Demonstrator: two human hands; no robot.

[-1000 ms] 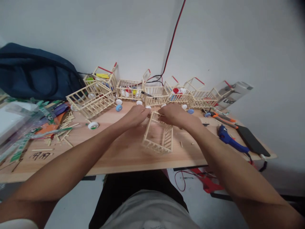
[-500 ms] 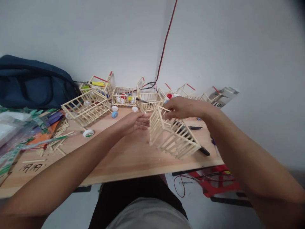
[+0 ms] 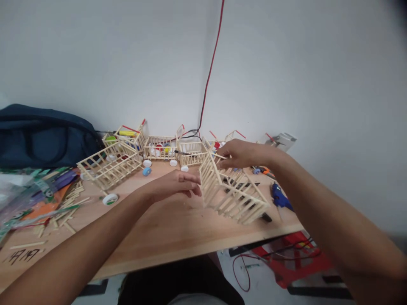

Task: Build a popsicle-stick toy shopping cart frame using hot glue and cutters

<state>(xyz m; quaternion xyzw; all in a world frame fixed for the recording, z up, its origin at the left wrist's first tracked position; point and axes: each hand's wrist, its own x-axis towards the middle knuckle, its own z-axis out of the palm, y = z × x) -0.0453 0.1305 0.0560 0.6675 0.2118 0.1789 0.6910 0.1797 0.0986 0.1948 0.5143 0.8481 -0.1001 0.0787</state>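
My right hand (image 3: 237,153) grips the back top corner of a small basket made of thin wooden sticks (image 3: 210,180). The basket is tilted above the tabletop, its slatted sides facing me. Beside its left end panel is my left hand (image 3: 176,184), fingers stretched out and apart; whether the fingertips touch the sticks I cannot tell. To the left stands a similar stick cart (image 3: 111,165) with bottle-cap wheels. A blue cap (image 3: 146,171) lies between that cart and my left hand.
Several finished-looking stick carts (image 3: 160,148) with red handles line the wall. A blue bag (image 3: 47,135), loose sticks (image 3: 68,207) and plastic packaging occupy the left. At right lies a blue glue gun (image 3: 280,197). Dark tools lie behind the held basket. A red stool (image 3: 286,267) stands below.
The view has tilted upward, so the table appears lower. My left hand's fingers have turned downward and spread near the basket's end panel. My right hand keeps its hold on the basket.
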